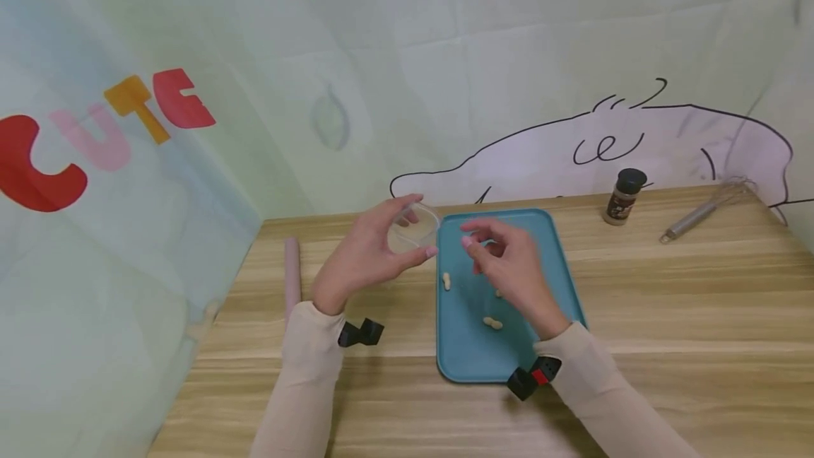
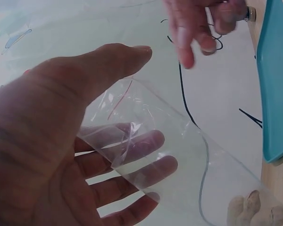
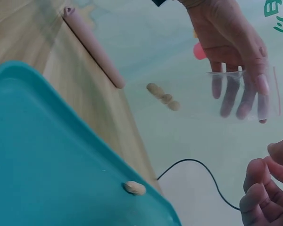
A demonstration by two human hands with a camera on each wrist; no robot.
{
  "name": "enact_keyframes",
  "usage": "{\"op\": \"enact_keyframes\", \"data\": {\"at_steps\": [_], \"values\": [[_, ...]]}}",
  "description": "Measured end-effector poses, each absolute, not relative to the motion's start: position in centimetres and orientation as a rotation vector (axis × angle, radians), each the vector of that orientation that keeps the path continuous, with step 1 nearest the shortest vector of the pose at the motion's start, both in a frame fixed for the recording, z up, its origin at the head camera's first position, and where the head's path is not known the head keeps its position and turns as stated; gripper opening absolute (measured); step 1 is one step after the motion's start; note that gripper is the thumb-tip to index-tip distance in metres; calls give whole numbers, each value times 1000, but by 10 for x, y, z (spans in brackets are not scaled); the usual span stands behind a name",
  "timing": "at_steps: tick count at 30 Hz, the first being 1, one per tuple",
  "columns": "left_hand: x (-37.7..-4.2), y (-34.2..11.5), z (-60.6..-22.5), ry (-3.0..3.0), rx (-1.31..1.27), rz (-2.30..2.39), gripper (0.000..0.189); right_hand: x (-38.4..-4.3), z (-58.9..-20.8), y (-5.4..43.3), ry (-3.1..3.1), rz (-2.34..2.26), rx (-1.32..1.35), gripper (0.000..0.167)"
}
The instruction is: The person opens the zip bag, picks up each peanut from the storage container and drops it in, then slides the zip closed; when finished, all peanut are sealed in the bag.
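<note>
In the air near the tray (image 1: 470,355), your left hand (image 1: 365,249) grips the bag (image 3: 194,98) between thumb and spread fingers, peanuts (image 3: 156,91) in its bottom — your loosely curled right hand (image 1: 511,263) holding nothing visible — and a slackening grip could spill them.

- Back wall (image 1: 381,55) of pale green sheeting, lightly creased
- Black-outlined white cartoon figure (image 1: 540,150) low on it
- Left wall (image 1: 121,281) in pale blue-green, bearing colourful CUTE lettering (image 1: 135,99)
- Table (image 1: 706,316) with streaky wood-grain top
- Soft light
</note>
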State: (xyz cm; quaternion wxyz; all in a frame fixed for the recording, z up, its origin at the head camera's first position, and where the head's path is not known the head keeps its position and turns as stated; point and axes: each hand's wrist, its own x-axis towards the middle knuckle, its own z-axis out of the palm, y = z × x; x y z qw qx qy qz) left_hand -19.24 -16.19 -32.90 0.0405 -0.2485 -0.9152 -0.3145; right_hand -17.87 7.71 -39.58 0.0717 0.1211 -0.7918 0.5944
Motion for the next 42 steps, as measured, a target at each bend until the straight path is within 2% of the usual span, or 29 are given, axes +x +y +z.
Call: {"op": "enact_keyframes", "data": {"at_steps": [16, 25, 42], "values": [[-197, -173, -326, -2795, -720, -953, 79, -184, -436, 62, -2752, 1573, 390, 30], [-199, -172, -327, -2809, -729, -941, 80, -180, -449, 55, -2865, 1346, 467, 41], [-198, -173, -328, -2844, -710, -919, 79, -181, -449, 51, -2890, 1274, 554, 32]]}}
